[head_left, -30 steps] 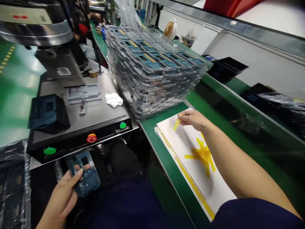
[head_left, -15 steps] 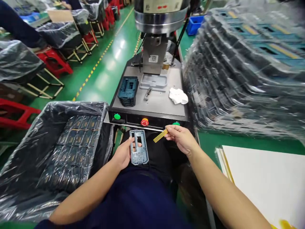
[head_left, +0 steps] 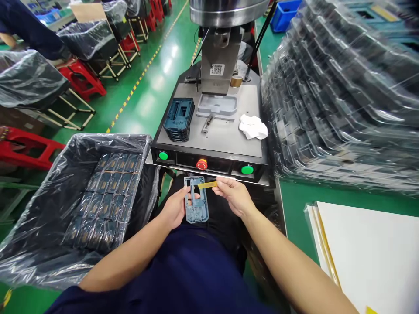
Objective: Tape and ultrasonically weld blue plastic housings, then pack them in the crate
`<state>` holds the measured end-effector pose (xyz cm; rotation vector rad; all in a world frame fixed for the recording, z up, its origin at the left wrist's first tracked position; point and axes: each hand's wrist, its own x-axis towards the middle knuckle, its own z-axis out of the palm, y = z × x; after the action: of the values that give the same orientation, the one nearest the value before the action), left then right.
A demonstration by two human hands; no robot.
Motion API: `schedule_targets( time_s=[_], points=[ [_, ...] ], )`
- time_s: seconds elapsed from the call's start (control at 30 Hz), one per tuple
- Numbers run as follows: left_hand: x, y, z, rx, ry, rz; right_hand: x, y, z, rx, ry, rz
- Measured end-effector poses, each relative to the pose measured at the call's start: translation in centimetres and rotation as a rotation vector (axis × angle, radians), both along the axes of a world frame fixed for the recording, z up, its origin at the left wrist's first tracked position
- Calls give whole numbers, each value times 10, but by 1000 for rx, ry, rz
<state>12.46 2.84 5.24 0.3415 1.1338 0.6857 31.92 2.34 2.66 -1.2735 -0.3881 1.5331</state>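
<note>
A blue-grey plastic housing point(head_left: 198, 211) with rectangular cut-outs is held by my left hand point(head_left: 175, 207), its fingers showing through the openings. My right hand point(head_left: 234, 194) pinches one end of a thin yellow strip point(head_left: 207, 185). The strip's other end overlaps the upper part of the housing; whether the two touch I cannot tell. Beyond my hands stands a press point(head_left: 218, 65) above a metal plate point(head_left: 222, 141). On that plate are a stack of dark teal housings point(head_left: 179, 120), a grey fixture point(head_left: 218, 106) and a crumpled white cloth point(head_left: 253, 127).
Green buttons point(head_left: 247, 170) and a red button point(head_left: 202, 164) line the press front. At left is a plastic-lined bin point(head_left: 22, 224) of wrapped parts. Tall stacked clear trays point(head_left: 334, 96) rise at right, above white sheets point(head_left: 373, 244). A person's dark sleeve point(head_left: 29, 26) shows at upper left.
My right hand has brought the yellow strip left, from beside the housing to over its upper part. The strip now lies more level. The camera view has shifted slightly.
</note>
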Motion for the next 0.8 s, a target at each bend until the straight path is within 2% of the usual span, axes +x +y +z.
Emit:
schedule_targets(
  time_s=[0.2,0.67,0.73,0.8],
  points=[
    [2,0,0,7,29,-11,-8,-5,7,18,-117,61],
    [3,-2,-4,9,-10,9,-12,-9,3,18,-203,86],
    [3,-1,-4,-8,-18,18,-13,-11,3,75,-303,91],
    [3,0,-4,-22,-31,27,-13,-16,3,205,-514,84]
  ],
)
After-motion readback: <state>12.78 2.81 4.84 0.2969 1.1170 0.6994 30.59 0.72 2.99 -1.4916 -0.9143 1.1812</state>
